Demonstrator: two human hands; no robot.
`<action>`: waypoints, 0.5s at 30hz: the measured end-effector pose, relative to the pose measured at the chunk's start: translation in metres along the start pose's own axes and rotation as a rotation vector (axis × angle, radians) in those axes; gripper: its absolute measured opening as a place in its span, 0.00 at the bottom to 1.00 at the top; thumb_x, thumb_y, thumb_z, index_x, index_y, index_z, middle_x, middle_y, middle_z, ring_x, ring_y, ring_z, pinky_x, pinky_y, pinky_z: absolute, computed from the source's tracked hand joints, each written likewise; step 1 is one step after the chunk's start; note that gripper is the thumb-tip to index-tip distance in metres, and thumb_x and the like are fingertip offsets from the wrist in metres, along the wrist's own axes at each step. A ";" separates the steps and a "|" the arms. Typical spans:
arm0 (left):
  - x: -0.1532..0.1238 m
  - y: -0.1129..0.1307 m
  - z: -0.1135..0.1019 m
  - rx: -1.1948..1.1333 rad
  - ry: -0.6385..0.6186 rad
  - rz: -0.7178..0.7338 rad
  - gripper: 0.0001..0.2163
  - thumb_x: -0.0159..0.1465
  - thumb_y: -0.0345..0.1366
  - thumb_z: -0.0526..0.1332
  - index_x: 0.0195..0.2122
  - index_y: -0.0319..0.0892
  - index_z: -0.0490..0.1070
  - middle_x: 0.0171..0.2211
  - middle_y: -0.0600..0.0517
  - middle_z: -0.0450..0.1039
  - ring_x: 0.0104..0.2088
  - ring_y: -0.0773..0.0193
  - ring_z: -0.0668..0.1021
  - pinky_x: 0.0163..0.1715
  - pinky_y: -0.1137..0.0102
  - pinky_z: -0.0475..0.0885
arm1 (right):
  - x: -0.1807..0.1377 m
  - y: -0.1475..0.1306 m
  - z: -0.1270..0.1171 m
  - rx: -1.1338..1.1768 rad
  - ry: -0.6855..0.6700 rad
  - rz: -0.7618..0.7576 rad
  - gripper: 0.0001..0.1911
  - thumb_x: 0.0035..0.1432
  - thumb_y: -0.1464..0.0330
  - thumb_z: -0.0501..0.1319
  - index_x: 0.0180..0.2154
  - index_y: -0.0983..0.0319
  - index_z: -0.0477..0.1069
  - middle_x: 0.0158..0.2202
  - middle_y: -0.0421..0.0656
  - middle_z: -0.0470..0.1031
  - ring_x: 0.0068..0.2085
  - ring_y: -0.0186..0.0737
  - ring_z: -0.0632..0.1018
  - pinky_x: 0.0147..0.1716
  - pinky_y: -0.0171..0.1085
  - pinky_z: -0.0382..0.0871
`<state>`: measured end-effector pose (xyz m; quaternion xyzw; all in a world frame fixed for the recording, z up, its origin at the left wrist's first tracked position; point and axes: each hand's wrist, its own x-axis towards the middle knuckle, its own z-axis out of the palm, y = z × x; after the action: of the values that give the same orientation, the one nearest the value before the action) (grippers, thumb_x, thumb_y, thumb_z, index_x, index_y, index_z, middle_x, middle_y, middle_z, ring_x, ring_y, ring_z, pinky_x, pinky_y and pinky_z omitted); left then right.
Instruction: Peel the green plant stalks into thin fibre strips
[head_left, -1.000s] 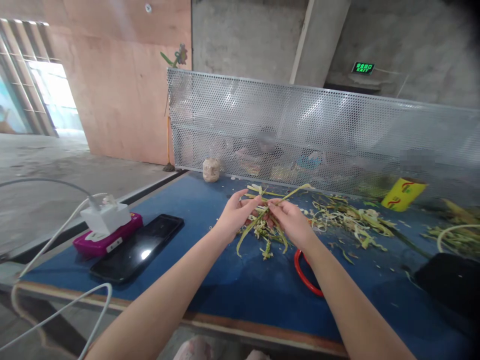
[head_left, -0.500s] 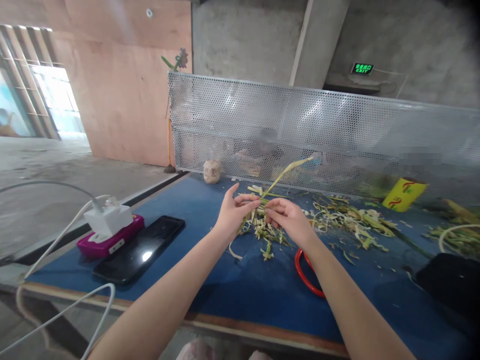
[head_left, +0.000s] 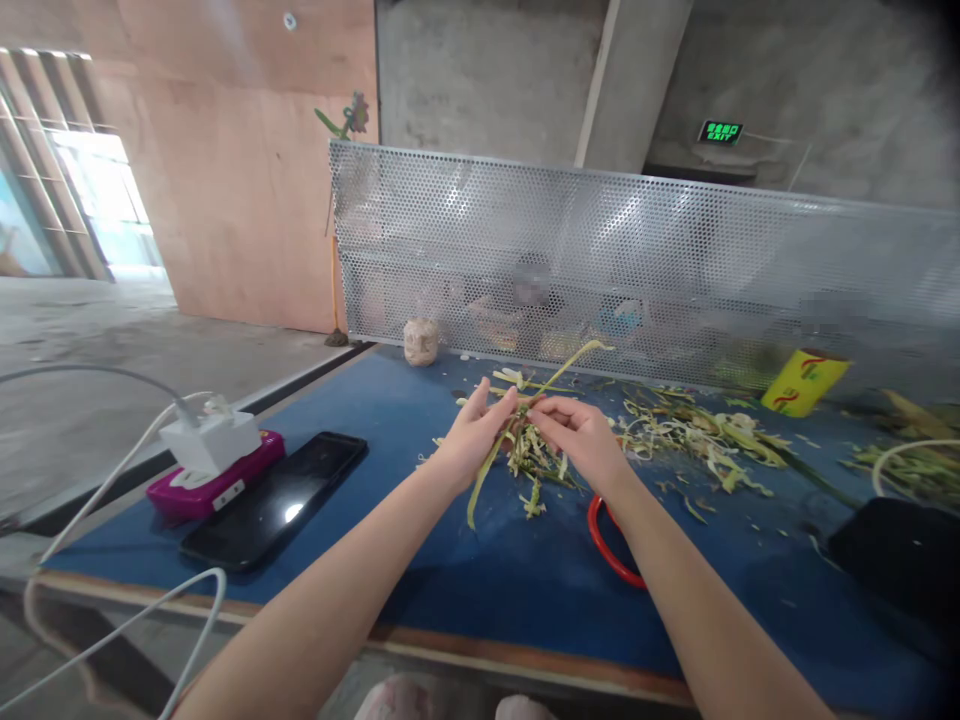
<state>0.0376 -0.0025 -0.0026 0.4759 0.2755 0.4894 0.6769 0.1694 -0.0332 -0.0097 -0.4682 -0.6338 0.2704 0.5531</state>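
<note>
Both of my hands meet over the blue table (head_left: 480,590), holding a thin green plant stalk (head_left: 559,368) that slants up and away to the right. My left hand (head_left: 474,436) pinches the stalk with thumb and fingers, and a peeled green strip (head_left: 480,488) hangs down from it. My right hand (head_left: 579,433) is closed on the same stalk just beside the left one. Under the hands lies a small heap of green and pale peelings (head_left: 534,458).
A red ring (head_left: 604,545) lies under my right forearm. A black phone (head_left: 277,498), a pink box with a white charger (head_left: 214,455) and cables sit at left. More peelings (head_left: 705,432), a yellow container (head_left: 804,380), a black object (head_left: 892,550), a perforated metal screen (head_left: 645,270).
The stalk's far tip has dropped lower than half a second ago. A peeled strip now hangs from my left hand again. Both hands stay together in about the same place.
</note>
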 end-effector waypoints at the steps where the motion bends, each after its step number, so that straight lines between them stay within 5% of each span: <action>1: 0.000 -0.001 0.000 0.031 -0.015 0.019 0.37 0.55 0.36 0.60 0.60 0.36 0.40 0.22 0.54 0.72 0.17 0.74 0.66 0.16 0.78 0.58 | 0.000 0.000 0.000 -0.003 0.006 -0.004 0.11 0.46 0.61 0.59 0.24 0.62 0.68 0.16 0.35 0.61 0.18 0.28 0.60 0.17 0.31 0.52; 6: 0.003 -0.004 -0.006 0.193 -0.155 0.184 0.38 0.54 0.32 0.60 0.61 0.41 0.36 0.25 0.53 0.73 0.18 0.75 0.66 0.19 0.78 0.60 | -0.001 -0.001 -0.001 -0.064 0.036 0.042 0.12 0.47 0.61 0.59 0.20 0.62 0.65 0.13 0.34 0.58 0.16 0.27 0.59 0.17 0.31 0.51; 11: 0.004 -0.004 -0.011 0.399 -0.169 0.389 0.38 0.52 0.32 0.62 0.60 0.40 0.40 0.26 0.52 0.72 0.28 0.67 0.73 0.30 0.72 0.67 | 0.001 -0.002 -0.005 -0.026 0.009 0.049 0.14 0.50 0.60 0.57 0.20 0.62 0.65 0.11 0.34 0.58 0.15 0.28 0.59 0.17 0.31 0.51; 15: 0.003 -0.003 -0.011 0.506 -0.174 0.448 0.37 0.53 0.34 0.61 0.60 0.39 0.40 0.26 0.52 0.71 0.31 0.66 0.74 0.29 0.72 0.68 | 0.001 -0.002 -0.009 -0.001 -0.022 0.036 0.14 0.50 0.60 0.56 0.20 0.62 0.65 0.11 0.34 0.58 0.15 0.27 0.58 0.16 0.30 0.50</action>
<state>0.0306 0.0044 -0.0094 0.7173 0.2180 0.4994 0.4342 0.1770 -0.0344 -0.0050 -0.4770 -0.6314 0.2849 0.5409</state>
